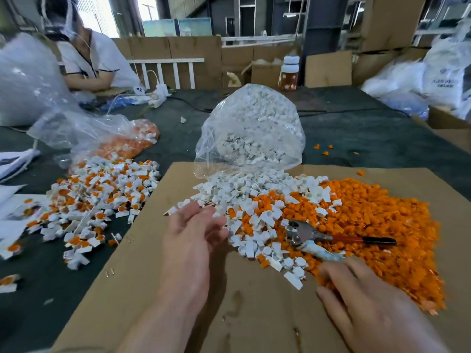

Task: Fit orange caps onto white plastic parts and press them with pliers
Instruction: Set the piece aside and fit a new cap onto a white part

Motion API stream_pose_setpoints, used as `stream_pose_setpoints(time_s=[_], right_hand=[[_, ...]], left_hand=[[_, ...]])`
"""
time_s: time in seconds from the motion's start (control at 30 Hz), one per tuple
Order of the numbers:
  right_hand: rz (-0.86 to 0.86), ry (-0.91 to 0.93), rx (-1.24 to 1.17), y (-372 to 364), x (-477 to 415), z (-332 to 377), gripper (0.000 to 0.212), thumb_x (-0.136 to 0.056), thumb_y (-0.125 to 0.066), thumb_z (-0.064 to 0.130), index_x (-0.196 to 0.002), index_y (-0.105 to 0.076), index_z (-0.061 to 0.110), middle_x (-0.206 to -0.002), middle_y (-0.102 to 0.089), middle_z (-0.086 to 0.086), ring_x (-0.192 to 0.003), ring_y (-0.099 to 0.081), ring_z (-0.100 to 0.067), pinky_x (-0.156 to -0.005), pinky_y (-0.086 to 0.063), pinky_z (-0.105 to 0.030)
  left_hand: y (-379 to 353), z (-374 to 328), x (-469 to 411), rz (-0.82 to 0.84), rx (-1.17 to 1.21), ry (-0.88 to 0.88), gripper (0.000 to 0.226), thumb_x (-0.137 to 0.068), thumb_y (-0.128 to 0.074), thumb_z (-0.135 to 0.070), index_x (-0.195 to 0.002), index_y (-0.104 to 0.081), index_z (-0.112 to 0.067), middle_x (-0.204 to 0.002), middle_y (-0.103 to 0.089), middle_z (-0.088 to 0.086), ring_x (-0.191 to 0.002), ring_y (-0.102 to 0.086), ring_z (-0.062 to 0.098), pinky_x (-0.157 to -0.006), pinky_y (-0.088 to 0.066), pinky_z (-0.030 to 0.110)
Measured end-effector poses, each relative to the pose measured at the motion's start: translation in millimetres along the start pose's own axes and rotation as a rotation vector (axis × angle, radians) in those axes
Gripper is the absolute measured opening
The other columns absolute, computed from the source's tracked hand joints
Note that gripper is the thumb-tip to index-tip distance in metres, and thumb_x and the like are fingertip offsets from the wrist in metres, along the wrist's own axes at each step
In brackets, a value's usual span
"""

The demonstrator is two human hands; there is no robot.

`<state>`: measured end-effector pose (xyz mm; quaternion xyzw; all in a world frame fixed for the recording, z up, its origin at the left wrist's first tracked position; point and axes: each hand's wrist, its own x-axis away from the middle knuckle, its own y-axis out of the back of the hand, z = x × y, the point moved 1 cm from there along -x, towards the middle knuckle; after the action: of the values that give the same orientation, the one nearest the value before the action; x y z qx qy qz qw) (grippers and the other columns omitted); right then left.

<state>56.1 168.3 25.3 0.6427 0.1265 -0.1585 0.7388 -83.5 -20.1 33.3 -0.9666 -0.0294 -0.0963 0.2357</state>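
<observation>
A heap of orange caps (382, 225) covers the right side of a cardboard sheet (158, 250). White plastic parts (244, 197) spill onto it from a clear bag (252, 131). Pliers (318, 238) with a red-black handle and a taped handle lie on the caps. My left hand (193, 233) hovers palm-up at the white parts' near edge, fingers apart, holding nothing. My right hand (369, 304) rests on the cardboard at the caps' near edge, fingers spread, fingertips just below the taped plier handle.
A pile of white parts with orange caps fitted (99, 200) lies at the left on the dark table. Behind it sits a bag of orange caps (125, 141). A person (86, 54) sits at the far left. Cardboard boxes, a bottle (288, 72) and plastic bags line the far edge.
</observation>
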Motion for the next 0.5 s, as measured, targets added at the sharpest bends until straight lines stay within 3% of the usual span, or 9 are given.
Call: stream_pose_setpoints(time_s=[0.1, 0.2, 0.27, 0.33, 0.4, 0.43, 0.5], right_hand=[[0.005, 0.019, 0.006, 1, 0, 2, 0.037, -0.054, -0.092, 0.021, -0.083, -0.071, 0.016, -0.074, -0.058, 0.000, -0.035, -0.046, -0.011, -0.026, -0.037, -0.021], [0.045, 0.038, 0.004, 3, -2, 4, 0.036, -0.053, -0.093, 0.021, -0.081, -0.070, 0.018, -0.075, -0.058, 0.002, -0.036, -0.046, -0.009, -0.027, -0.037, -0.021], [0.052, 0.012, -0.045, 4, -1, 2, 0.035, -0.055, -0.093, 0.019, -0.080, -0.069, 0.018, -0.074, -0.058, 0.001, -0.036, -0.046, -0.011, -0.026, -0.036, -0.022], [0.086, 0.012, -0.094, 7, -3, 4, 0.030, -0.066, -0.088, 0.022, -0.088, -0.067, 0.020, -0.083, -0.058, 0.002, -0.042, -0.051, -0.012, -0.031, -0.040, -0.023], [0.040, 0.009, -0.049, 6, -2, 4, 0.021, -0.096, -0.054, 0.037, -0.115, -0.051, 0.031, -0.110, -0.047, 0.007, -0.069, -0.058, -0.011, -0.054, -0.049, -0.022], [0.108, -0.028, -0.020, 4, -1, 4, 0.023, -0.102, -0.033, 0.042, -0.123, -0.039, 0.036, -0.117, -0.037, 0.010, -0.082, -0.057, -0.011, -0.065, -0.049, -0.020], [0.203, -0.031, 0.028, 4, -2, 6, 0.026, -0.104, -0.018, 0.044, -0.126, -0.029, 0.039, -0.119, -0.030, 0.012, -0.090, -0.055, -0.010, -0.073, -0.048, -0.020]], left_hand=[[-2, 9, 5, -0.015, -0.408, -0.124, 0.018, -0.094, -0.064, -0.015, -0.105, -0.064, -0.030, -0.102, -0.071, -0.005, -0.088, -0.071, 0.015, -0.080, -0.057, 0.033], [-5, 16, 9, -0.006, -0.589, -0.148, 0.018, -0.095, -0.063, -0.018, -0.104, -0.062, -0.034, -0.102, -0.068, -0.008, -0.095, -0.067, 0.018, -0.090, -0.053, 0.038], [-4, 15, 9, -0.044, -0.620, -0.158, 0.018, -0.095, -0.061, -0.018, -0.105, -0.062, -0.034, -0.102, -0.067, -0.009, -0.095, -0.066, 0.018, -0.087, -0.053, 0.038], [-3, 6, 5, -0.101, -0.640, -0.177, 0.020, -0.096, -0.061, -0.021, -0.109, -0.060, -0.035, -0.105, -0.067, -0.011, -0.089, -0.066, 0.014, -0.075, -0.053, 0.032], [-3, -8, -6, -0.114, -0.725, -0.209, 0.033, -0.096, -0.061, -0.026, -0.127, -0.054, -0.033, -0.122, -0.060, -0.014, -0.101, -0.061, 0.013, -0.083, -0.049, 0.031], [-3, -14, -14, -0.106, -0.806, -0.232, 0.043, -0.097, -0.060, -0.028, -0.138, -0.048, -0.032, -0.132, -0.053, -0.013, -0.114, -0.056, 0.015, -0.091, -0.045, 0.034], [-7, -27, -31, -0.094, -1.015, -0.309, 0.052, -0.100, -0.054, -0.031, -0.149, -0.037, -0.029, -0.153, -0.038, -0.006, -0.135, -0.042, 0.020, -0.107, -0.040, 0.042]])
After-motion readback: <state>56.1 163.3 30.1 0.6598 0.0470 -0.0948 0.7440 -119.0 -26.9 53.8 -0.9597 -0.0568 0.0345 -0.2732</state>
